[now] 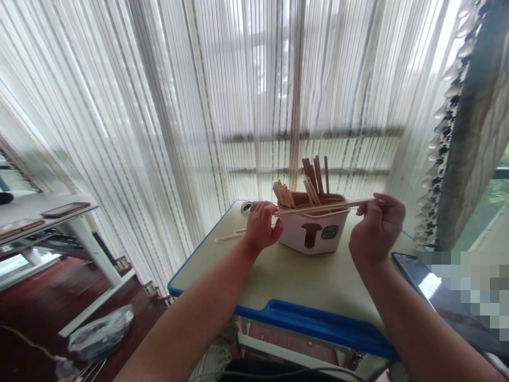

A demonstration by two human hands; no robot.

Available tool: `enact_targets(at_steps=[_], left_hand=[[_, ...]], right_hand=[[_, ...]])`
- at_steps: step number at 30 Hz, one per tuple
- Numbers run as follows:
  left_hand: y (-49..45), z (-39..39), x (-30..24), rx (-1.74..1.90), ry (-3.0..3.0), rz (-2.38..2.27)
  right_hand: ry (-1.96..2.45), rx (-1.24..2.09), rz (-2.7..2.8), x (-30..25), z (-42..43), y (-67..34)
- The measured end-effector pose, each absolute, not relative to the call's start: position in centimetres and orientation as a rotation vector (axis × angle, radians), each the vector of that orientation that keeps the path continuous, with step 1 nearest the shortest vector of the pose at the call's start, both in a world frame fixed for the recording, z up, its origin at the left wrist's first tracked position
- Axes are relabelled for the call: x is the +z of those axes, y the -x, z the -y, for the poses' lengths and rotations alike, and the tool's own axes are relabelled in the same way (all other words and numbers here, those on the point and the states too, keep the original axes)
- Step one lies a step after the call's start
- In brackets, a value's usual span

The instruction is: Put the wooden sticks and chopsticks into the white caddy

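Both my hands hold a pair of pale wooden chopsticks level across the top of a white holder. My left hand pinches one end, and my right hand pinches the other end. The holder has dark markings on its front and stands on a small beige table with a blue rim. Inside it stand light chopsticks on the left and dark brown chopsticks at the back. Another pale chopstick lies on the table left of my left hand.
Striped sheer curtains hang right behind the table. A dark phone lies at the table's right edge. A white desk stands at the left, with a plastic bag on the dark red floor below.
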State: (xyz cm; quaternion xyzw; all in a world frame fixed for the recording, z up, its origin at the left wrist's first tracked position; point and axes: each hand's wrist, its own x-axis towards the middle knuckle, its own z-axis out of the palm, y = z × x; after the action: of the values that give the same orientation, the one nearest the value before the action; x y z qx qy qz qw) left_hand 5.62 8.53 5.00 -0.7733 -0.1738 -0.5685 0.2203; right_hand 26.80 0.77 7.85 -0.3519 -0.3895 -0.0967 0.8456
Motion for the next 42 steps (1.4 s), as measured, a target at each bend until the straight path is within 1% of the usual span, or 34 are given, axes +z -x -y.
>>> enact_targets(at_steps=[4, 10, 17, 19, 24, 28, 32, 34, 38, 40, 42], left_hand=[[-6.0, -8.7, 4.9, -1.535, 2.145, 0.54], [-6.6, -9.2, 4.7, -1.479, 2.14, 0.609], [-6.8, -9.8, 4.6, -1.451, 2.123, 0.586], [-6.9, -9.9, 4.6, -1.434, 2.131, 0.576], [-6.8, -10.4, 4.5, -1.446, 2.134, 0.581], [-6.7, -10.9, 4.4, -1.493, 2.112, 0.553], [-6.7, -10.9, 4.4, -1.505, 2.126, 0.506], [-6.7, -10.9, 4.4, -1.549, 2.112, 0.477], [-6.8, -10.8, 4.3, -1.64, 2.081, 0.492], [-6.8, -10.8, 4.3, -1.634, 2.096, 0.513], [-6.8, -10.7, 4.3, -1.614, 2.117, 0.532]], right_hand=[[0.77, -0.214, 0.791, 7.7, -1.3, -27.2], [0.681, -0.077, 0.749, 7.8, -1.5, -27.4], [0.548, 0.06, 0.745, 7.8, -1.8, -27.1], [0.588, 0.096, 0.816, 7.7, -1.8, -26.9], [0.86, 0.116, 1.148, 7.2, -1.9, -26.2], [0.893, 0.195, 1.373, 6.7, -2.1, -25.7], [0.869, 0.222, 1.302, 7.0, -2.1, -25.3], [0.793, 0.186, 1.137, 7.3, -2.0, -25.3], [0.641, -0.012, 0.784, 8.2, -2.0, -26.5], [0.674, -0.141, 0.696, 8.4, -2.0, -27.1], [0.815, -0.33, 0.701, 8.3, -1.8, -27.6]])
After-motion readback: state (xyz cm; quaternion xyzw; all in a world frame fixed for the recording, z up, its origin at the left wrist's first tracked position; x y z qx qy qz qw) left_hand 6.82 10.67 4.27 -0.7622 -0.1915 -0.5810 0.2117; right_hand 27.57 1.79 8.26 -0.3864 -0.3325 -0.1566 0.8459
